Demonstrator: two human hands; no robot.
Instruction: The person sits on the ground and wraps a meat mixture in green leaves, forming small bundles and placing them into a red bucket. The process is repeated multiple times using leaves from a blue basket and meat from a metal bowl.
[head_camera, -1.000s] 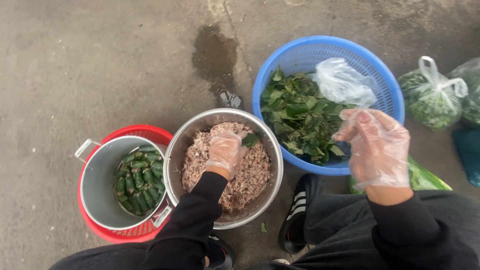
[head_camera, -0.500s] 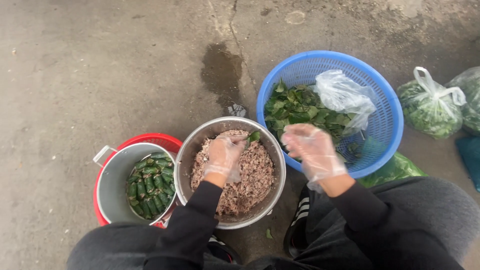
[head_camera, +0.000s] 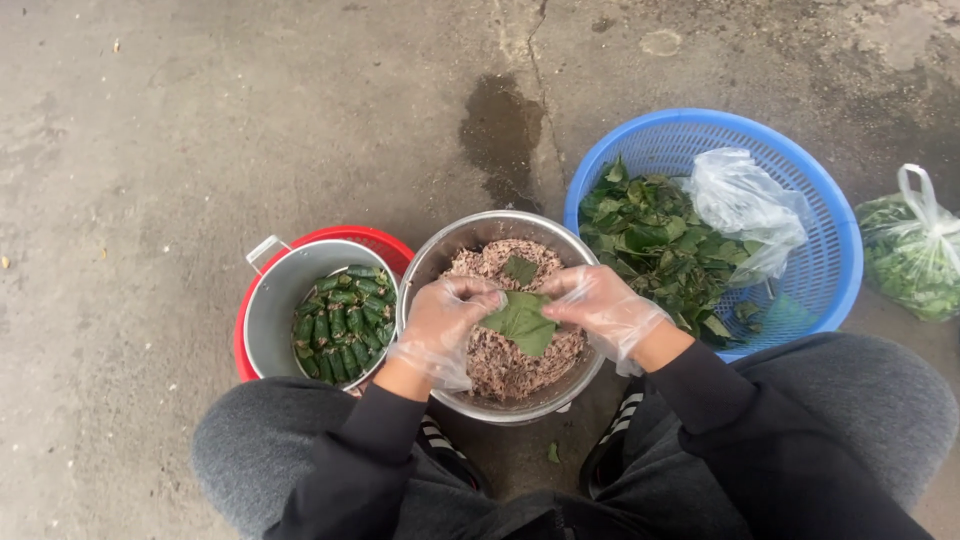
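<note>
Both my hands wear clear plastic gloves and meet over a steel bowl (head_camera: 440, 262) of brownish minced filling (head_camera: 505, 362). My left hand (head_camera: 445, 318) and my right hand (head_camera: 600, 305) hold a green leaf (head_camera: 522, 322) spread flat between them, just above the filling. A second small leaf (head_camera: 519, 268) lies on the filling farther back. To the left, a metal pot (head_camera: 268, 312) holds several rolled green leaf parcels (head_camera: 340, 322) and stands inside a red basin (head_camera: 385, 243).
A blue plastic basket (head_camera: 830, 260) at the right holds loose green leaves (head_camera: 650, 240) and a crumpled clear bag (head_camera: 745, 205). A tied bag of greens (head_camera: 915, 262) lies at the far right. A wet patch (head_camera: 505, 135) marks the concrete floor. My knees frame the bowl.
My right hand came from the blue basket to the steel bowl with a leaf. Both hands now hold that leaf spread over the filling.
</note>
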